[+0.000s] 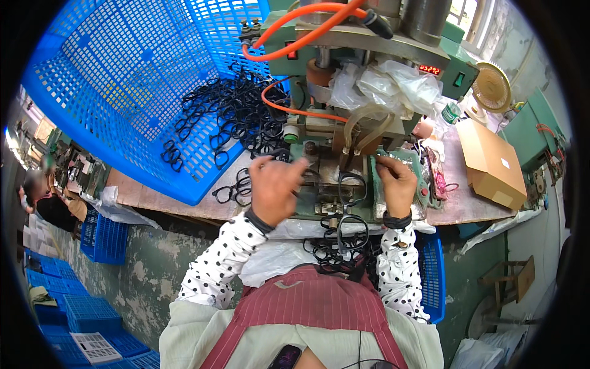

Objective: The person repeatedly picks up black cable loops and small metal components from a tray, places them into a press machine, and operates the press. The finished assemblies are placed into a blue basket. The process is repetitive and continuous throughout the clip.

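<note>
Head view looks down on a green bench press standing on a wooden workbench, and every position below is taken from that machine. Left hand sits at the machine's front left, back of the hand upward, fingers curled in a closed pinch; a black spectacle frame lies on the tooling plate just to its right, but whether the fingers actually hold that frame cannot be told, since the fingertips are hidden behind the hand. Right hand sits at the front right of the machine, fingers bent closed against the fixture edge; what it grips, if anything, is not visible. Both wrists carry black bands over white sleeves with black dots. Left of the machine a heap of black spectacle frames spills from a tilted blue plastic crate onto the bench, and a few loose frames lie just beside the left hand. Below the machine's front edge, more black frames rest in a clear plastic sheet over the person's lap. Orange hoses loop across the top of the machine, and crumpled clear plastic hangs at its upper right. Right of the machine sit a cardboard box and a small fan.
</note>
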The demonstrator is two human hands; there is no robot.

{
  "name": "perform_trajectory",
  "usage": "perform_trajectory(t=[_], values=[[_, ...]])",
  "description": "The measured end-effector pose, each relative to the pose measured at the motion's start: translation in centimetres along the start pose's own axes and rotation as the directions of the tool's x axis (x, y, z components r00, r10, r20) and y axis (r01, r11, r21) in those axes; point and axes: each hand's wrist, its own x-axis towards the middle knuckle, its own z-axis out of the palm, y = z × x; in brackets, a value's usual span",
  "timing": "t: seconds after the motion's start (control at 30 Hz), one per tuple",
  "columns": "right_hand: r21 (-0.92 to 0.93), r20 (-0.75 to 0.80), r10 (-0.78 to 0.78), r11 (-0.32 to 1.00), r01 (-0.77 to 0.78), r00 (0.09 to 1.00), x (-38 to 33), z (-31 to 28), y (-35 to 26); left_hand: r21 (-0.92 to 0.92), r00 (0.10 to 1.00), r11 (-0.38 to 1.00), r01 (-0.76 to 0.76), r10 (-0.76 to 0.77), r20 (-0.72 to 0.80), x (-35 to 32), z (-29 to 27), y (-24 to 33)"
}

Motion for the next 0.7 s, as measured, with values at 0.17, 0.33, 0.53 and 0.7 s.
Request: perform_trajectory(t=[0.17, 0.33, 0.53, 0.7], values=[[0.009, 0.123, -0.052, 0.999, 0.052, 0.991, -1.4, 0.9, -6.6, -0.233, 0.966, 0.937, -0.259, 0.252, -0.060, 1.5, 1.2, 5.4], [0.199, 0.173, 0.194, 0.953, -0.228, 0.966, -2.1, 1.7, -6.7, -0.438, 0.962, 0.862, -0.255, 0.273, -0.023, 1.9, 1.9, 5.9], [0.200, 0.131, 0.170, 0.960, -0.194, 0.977, -1.4, 3.0, -6.2, -0.473, 0.938, 0.823, -0.314, 0.345, -0.022, 0.9, 2.3, 5.4], [0.331, 0.109, 0.157, 0.926, -0.184, 0.982, -0.9, 4.0, -6.1, -0.520, 0.906, 0.761, -0.389, 0.420, -0.063, 0.8, 1.2, 6.2]])
